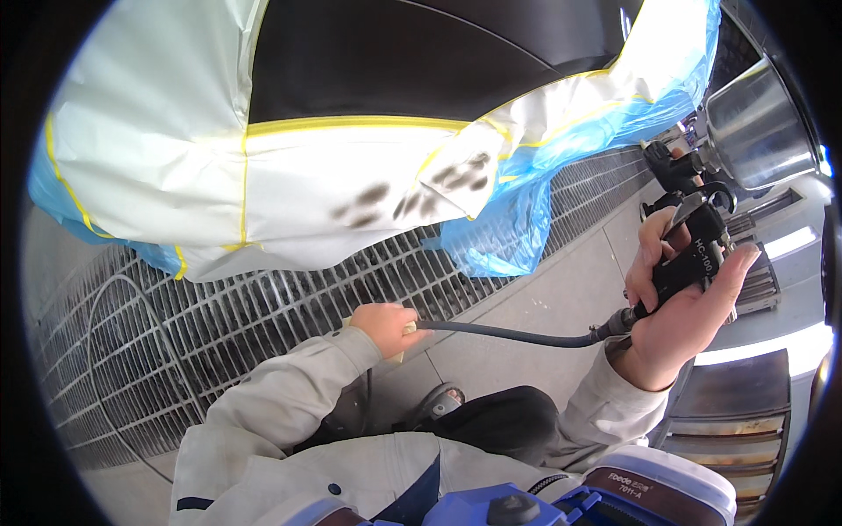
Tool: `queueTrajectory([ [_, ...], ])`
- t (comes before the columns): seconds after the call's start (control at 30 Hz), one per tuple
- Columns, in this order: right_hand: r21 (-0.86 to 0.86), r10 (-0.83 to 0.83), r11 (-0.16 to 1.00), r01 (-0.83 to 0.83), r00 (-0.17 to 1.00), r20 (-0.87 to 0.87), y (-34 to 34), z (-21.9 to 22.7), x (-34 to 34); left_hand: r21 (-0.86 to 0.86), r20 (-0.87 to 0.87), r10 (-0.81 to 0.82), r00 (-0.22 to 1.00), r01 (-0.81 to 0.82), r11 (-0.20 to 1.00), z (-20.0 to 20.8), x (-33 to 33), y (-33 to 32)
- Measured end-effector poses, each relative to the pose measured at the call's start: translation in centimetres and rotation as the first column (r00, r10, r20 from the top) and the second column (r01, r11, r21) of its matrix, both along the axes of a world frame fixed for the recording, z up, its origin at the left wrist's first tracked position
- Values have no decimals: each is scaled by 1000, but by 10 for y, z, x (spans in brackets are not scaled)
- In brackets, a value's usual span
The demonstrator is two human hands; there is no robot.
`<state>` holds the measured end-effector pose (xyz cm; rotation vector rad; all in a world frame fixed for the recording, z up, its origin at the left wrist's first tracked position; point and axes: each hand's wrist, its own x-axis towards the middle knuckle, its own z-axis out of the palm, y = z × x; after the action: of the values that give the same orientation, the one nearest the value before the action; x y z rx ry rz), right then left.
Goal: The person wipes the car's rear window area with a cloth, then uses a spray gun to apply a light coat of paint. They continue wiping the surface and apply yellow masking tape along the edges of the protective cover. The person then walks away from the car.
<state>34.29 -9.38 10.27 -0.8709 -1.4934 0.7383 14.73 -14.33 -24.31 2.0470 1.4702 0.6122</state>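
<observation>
My right hand (680, 324) is wrapped round the black grip of a spray gun (682, 273), tilted out to the right. A shiny metal paint cup (761, 127) sits on the gun. From the base of the grip a dark grey air hose (517, 337) runs left into my closed left hand (383, 328). A small pale yellow piece of material (410, 328), perhaps a cloth, is also pinched there. Ahead is a glossy black panel (386, 66), bordered by yellow tape (351, 122) and white masking sheet (307, 193). Dark spray smudges mark the sheet.
Blue plastic film (500, 232) hangs from the masking over a metal floor grating (377, 272). A thin hose (92, 337) loops across the grating at left. Brown-stained panels (728, 412) stand at right. A blue respirator (491, 507) fills the lower edge.
</observation>
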Motion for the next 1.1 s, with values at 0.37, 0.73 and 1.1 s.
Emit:
queueTrajectory([
  [0.37, -86, 141, 987, -138, 990, 26, -4, 8, 0, -58, -27, -23, 999, 21, 998, 1, -3, -1],
  [0.73, -6, -59, 998, 59, 998, 17, 8, 3, 7, -7, -43, 75, 996, -76, 997, 1, -7, 1],
  [1.1, -163, 151, 976, -143, 988, 37, 7, 1, 23, -10, -87, 17, 996, -17, 1000, 1, -1, -5],
])
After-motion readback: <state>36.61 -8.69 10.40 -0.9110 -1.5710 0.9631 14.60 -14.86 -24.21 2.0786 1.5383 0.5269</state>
